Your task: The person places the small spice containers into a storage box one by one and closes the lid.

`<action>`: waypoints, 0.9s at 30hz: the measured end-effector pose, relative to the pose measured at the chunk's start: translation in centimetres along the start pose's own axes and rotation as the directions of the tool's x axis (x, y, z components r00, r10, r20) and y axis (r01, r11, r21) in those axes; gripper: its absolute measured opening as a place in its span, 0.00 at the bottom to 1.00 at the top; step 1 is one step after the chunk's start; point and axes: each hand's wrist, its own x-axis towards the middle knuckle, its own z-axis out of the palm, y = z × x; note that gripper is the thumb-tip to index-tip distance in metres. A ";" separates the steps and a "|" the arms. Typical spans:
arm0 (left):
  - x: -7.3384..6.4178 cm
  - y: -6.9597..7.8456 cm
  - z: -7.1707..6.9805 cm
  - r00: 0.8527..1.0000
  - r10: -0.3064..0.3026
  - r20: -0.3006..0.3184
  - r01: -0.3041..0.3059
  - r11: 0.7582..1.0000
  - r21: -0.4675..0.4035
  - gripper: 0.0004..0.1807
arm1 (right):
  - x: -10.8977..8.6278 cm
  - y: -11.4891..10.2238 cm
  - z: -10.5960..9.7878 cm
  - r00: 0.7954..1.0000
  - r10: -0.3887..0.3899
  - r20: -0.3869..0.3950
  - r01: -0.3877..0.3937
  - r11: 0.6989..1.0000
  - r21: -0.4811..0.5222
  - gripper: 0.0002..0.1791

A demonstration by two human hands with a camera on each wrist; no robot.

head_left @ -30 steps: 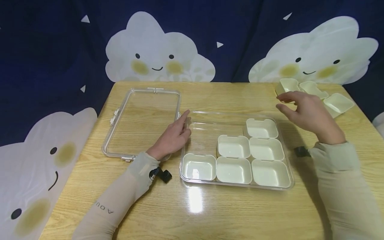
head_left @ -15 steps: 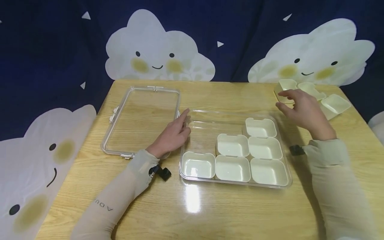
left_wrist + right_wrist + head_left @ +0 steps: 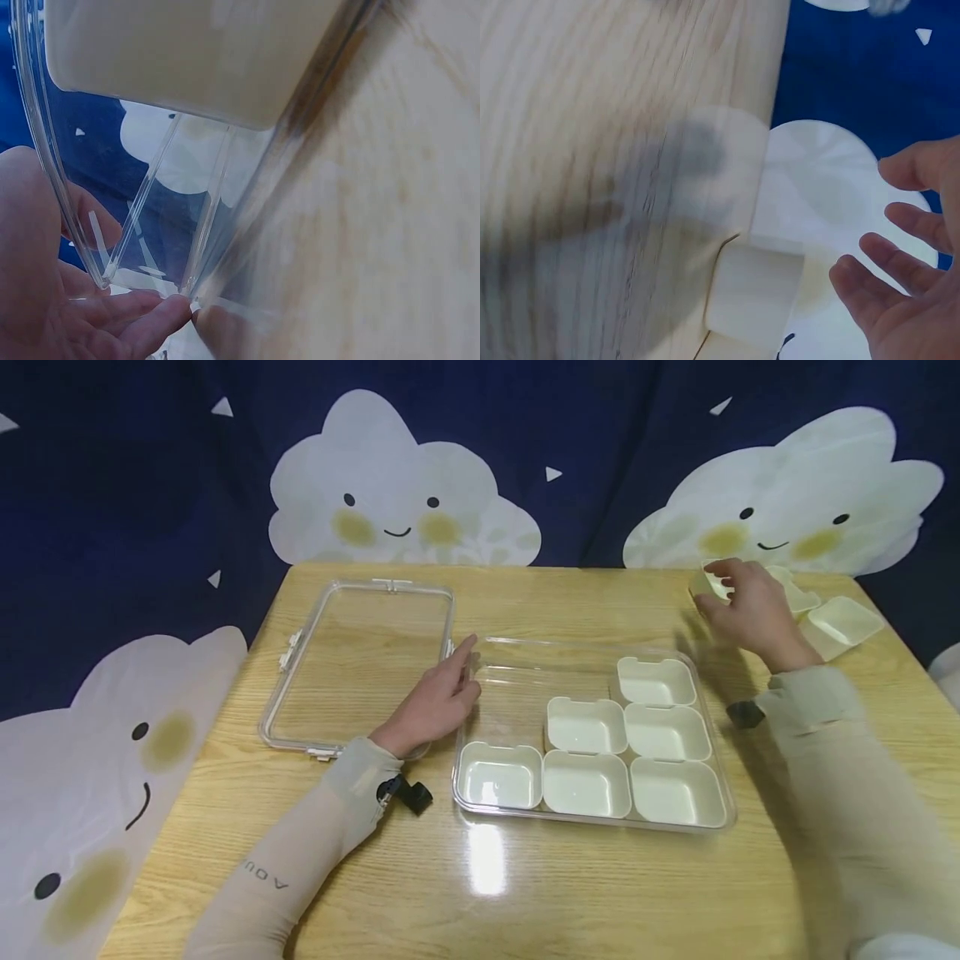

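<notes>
My left hand [image 3: 431,706] rests at the left wall of a clear plastic storage box [image 3: 581,816], index finger straight along it toward the far corner. The left wrist view shows fingers [image 3: 154,319] touching the box's far corner, with the transparent wall beside them. Several cream square cups [image 3: 585,783] sit inside the box. My right hand [image 3: 753,610] hovers over the leftmost of three loose cups at the back right, thumb and fingers spread apart, partly covering that cup. The right wrist view shows this cream cup [image 3: 754,292] lying apart from the fingertips.
A clear rectangular lid [image 3: 300,745] with white clips lies left of the box. Another loose cup [image 3: 842,622] stands near the right table edge. A dark blue cloth [image 3: 585,527] with white clouds hangs right behind the wooden table [image 3: 600,893].
My right hand has moved away from me, over the leftmost loose cup. My left hand stays at the box's left wall, and the cups have not moved.
</notes>
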 end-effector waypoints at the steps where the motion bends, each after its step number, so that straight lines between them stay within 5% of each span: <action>1: 0.0 0.0 0.0 1.000 -0.001 -0.002 0.001 1.000 0.004 0.42 | 0.3 0.1 0.0 1.000 0.010 0.010 -0.010 1.000 0.002 0.32; 18: 0.0 0.1 0.0 1.000 0.007 0.003 -0.007 1.000 -0.028 0.43 | 4.2 2.2 0.9 0.980 0.105 0.172 -0.082 0.987 -0.138 0.42; 27: -0.1 -0.1 -0.1 1.000 0.003 0.002 -0.003 1.000 0.021 0.42 | 4.1 3.0 1.3 0.974 0.009 0.225 0.057 0.957 -0.286 0.26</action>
